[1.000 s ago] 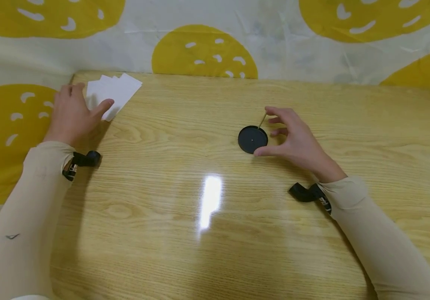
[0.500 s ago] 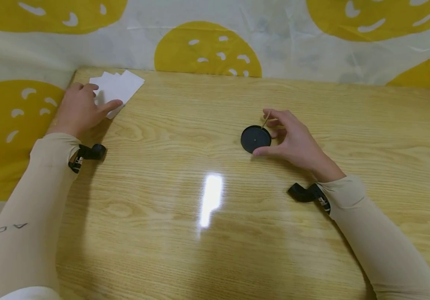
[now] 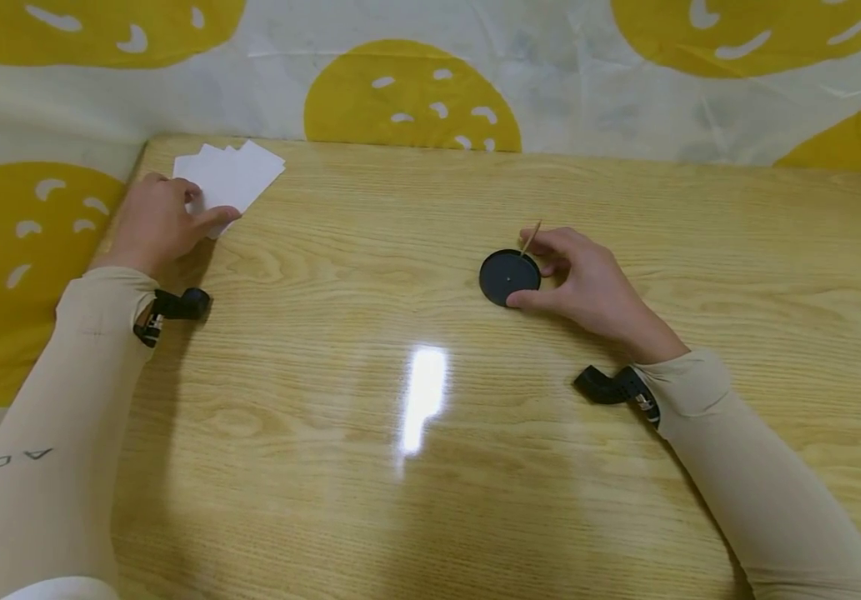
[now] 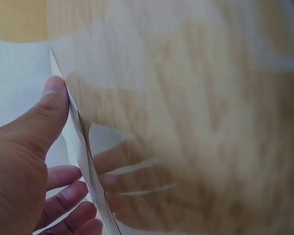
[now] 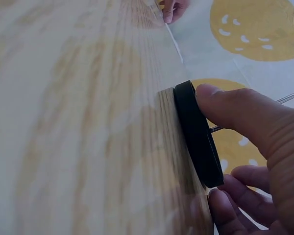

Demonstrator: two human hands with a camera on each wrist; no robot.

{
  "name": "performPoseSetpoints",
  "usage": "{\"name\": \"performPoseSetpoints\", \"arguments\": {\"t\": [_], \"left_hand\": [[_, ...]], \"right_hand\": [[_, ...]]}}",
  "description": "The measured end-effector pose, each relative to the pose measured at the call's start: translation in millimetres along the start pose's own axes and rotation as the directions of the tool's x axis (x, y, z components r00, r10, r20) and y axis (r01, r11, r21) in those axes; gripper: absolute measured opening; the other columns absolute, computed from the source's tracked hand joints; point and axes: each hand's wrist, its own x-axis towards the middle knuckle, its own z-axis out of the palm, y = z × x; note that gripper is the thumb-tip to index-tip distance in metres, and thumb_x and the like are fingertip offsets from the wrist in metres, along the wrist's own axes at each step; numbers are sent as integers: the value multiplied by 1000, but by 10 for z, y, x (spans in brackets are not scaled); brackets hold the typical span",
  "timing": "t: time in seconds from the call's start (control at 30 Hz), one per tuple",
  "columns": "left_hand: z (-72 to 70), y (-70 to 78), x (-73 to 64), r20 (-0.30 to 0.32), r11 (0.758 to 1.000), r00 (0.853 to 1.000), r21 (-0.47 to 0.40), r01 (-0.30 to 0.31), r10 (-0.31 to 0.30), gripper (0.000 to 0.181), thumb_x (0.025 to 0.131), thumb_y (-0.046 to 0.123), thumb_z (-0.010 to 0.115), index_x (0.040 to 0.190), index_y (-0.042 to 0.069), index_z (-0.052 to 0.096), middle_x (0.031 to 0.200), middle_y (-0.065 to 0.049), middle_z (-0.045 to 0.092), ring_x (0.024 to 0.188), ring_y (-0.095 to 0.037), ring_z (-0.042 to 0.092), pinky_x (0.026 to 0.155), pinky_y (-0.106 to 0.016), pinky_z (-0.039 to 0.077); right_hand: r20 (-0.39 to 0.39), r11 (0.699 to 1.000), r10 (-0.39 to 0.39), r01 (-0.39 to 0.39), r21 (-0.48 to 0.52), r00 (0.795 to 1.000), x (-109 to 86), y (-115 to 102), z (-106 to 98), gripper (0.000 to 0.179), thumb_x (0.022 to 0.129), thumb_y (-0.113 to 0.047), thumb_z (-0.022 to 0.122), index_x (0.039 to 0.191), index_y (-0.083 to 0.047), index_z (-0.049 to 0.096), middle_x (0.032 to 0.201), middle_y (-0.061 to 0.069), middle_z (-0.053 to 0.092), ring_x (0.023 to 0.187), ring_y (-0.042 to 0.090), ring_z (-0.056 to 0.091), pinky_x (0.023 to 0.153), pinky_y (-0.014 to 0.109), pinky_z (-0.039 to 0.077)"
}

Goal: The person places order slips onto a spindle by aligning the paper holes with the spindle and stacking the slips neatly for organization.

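My right hand (image 3: 591, 287) grips a paper spike by its round black base (image 3: 499, 268). Its thumb lies on the near rim, and the other fingers reach round the far side. A thin metal rod (image 3: 531, 237) rises from the base. In the right wrist view the base (image 5: 196, 132) shows edge-on, low over the tabletop. At the far left corner, my left hand (image 3: 154, 223) rests on a fanned stack of white paper slips (image 3: 235, 177). The left wrist view has its thumb (image 4: 55, 93) on the papers, with the other fingers loosely curled against them.
The glossy wood-grain table (image 3: 310, 358) fills most of the head view. Behind it hangs a white cloth with yellow round shapes (image 3: 407, 100), which also runs down the left side. A black wrist mount (image 3: 182, 302) sticks out from each sleeve.
My left hand has come right and inward onto the papers, its fingers curling more. My right forefinger has lowered from the rod's tip toward the base's rim.
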Motion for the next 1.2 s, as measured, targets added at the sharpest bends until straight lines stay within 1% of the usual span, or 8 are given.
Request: {"name": "performPoseSetpoints", "arguments": {"t": [0.27, 0.4, 0.5, 0.57, 0.7, 0.9, 1.03, 1.2], "left_hand": [[-16, 17, -9, -7, 1000, 1000, 2, 26, -26, 79, 100, 57, 60, 124, -18, 62, 113, -45, 64, 110, -55, 51, 105, -63, 38], [-32, 28, -17, 8, 997, 997, -33, 77, -77, 85, 99, 62, 58, 131, -16, 56, 126, -45, 56, 123, -56, 42, 113, -64, 30], [-41, 44, -30, 13, 990, 993, -79, 117, -117, 87, 97, 64, 59, 134, -15, 51, 130, -42, 50, 129, -57, 36, 114, -65, 26], [-44, 56, -39, 4, 986, 991, -107, 132, -132, 84, 96, 61, 62, 133, -13, 50, 130, -39, 49, 127, -56, 36, 111, -64, 28], [-36, 76, -41, -25, 982, 989, -123, 145, -149, 79, 95, 53, 70, 133, -13, 47, 126, -38, 53, 114, -53, 46, 101, -62, 37], [-22, 112, -58, -36, 973, 982, -144, 180, -187, 81, 94, 49, 73, 141, -7, 38, 118, -39, 57, 100, -50, 52, 87, -59, 41], [-20, 147, -72, -56, 970, 979, -153, 186, -197, 84, 93, 47, 74, 147, -4, 34, 116, -42, 58, 101, -51, 53, 88, -61, 43], [-26, 201, -71, -101, 967, 974, -176, 185, -204, 90, 92, 41, 78, 154, -2, 30, 126, -45, 58, 114, -60, 53, 101, -67, 42]], "right_hand": [[19, 1000, -11, 11, -3, 1000, -14, 15, 9, 83, 76, -40, 93, 148, -23, 56, 138, 0, 61, 107, 19, 54, 95, 38, 42], [25, 1000, -18, 18, -1, 1000, -14, 24, 10, 83, 77, -39, 93, 149, -22, 55, 138, 1, 61, 109, 20, 54, 97, 40, 43], [26, 1000, -17, 17, 4, 1000, -15, 30, 14, 81, 77, -38, 93, 148, -21, 56, 138, 1, 60, 110, 21, 55, 99, 41, 43], [25, 1000, -20, 20, 5, 999, -19, 26, 18, 80, 77, -37, 93, 147, -21, 57, 137, 2, 61, 110, 21, 55, 99, 41, 43], [15, 1000, -29, 29, -10, 999, -17, 23, 32, 76, 77, -36, 93, 144, -21, 60, 133, 2, 63, 107, 20, 55, 95, 39, 44], [-6, 998, -41, 41, -41, 999, -10, 27, 52, 76, 76, -34, 94, 143, -19, 61, 129, 2, 65, 101, 19, 58, 90, 35, 46], [-6, 998, -43, 43, -54, 999, -16, 21, 50, 75, 77, -32, 93, 143, -18, 61, 126, 4, 66, 101, 21, 59, 91, 37, 47], [3, 997, -34, 34, -64, 999, -32, 10, 33, 76, 78, -31, 92, 145, -17, 60, 126, 6, 65, 104, 23, 59, 93, 41, 47]]}}
